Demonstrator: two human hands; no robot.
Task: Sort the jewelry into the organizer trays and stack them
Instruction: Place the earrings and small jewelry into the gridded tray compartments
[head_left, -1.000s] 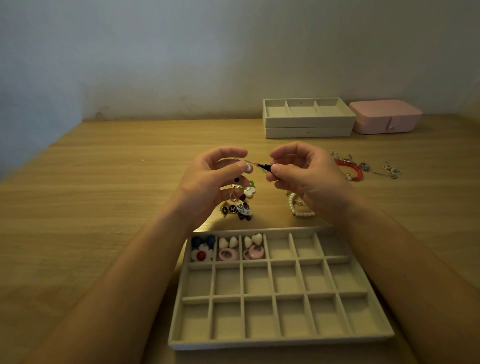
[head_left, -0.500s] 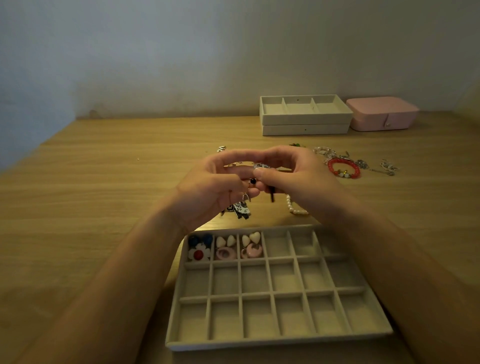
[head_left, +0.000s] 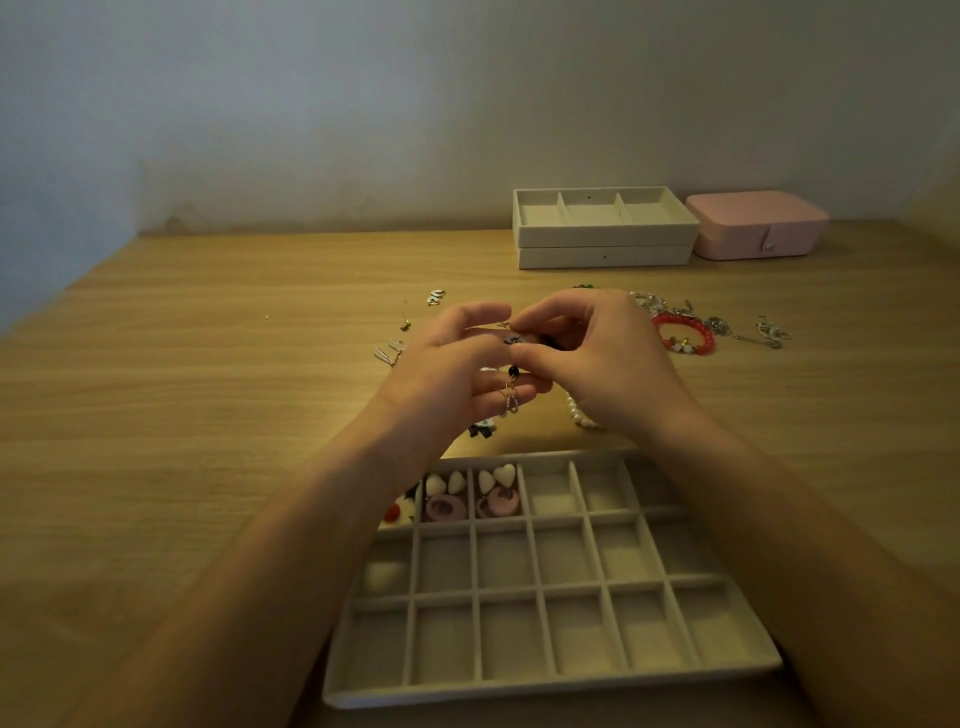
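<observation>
My left hand (head_left: 457, 374) and my right hand (head_left: 597, 358) meet above the table, fingertips together on a small dangling earring (head_left: 513, 387) with a dark bead and a gold loop. Both hands pinch it. Below them lies a beige grid organizer tray (head_left: 550, 691); its back-left compartments hold a flower piece, white heart studs (head_left: 496, 477) and pink hoops (head_left: 441, 506). A pearl bracelet (head_left: 582, 415) lies partly hidden under my right hand.
Two stacked beige trays (head_left: 605, 244) and a pink jewelry box (head_left: 758, 226) stand at the back by the wall. A red bead bracelet (head_left: 683, 335), silver chains (head_left: 763, 332) and small earrings (head_left: 395, 353) lie scattered on the wooden table.
My hands came together from apart and the earring now hangs between them. The view tilted slightly, so the tray sits lower in the frame.
</observation>
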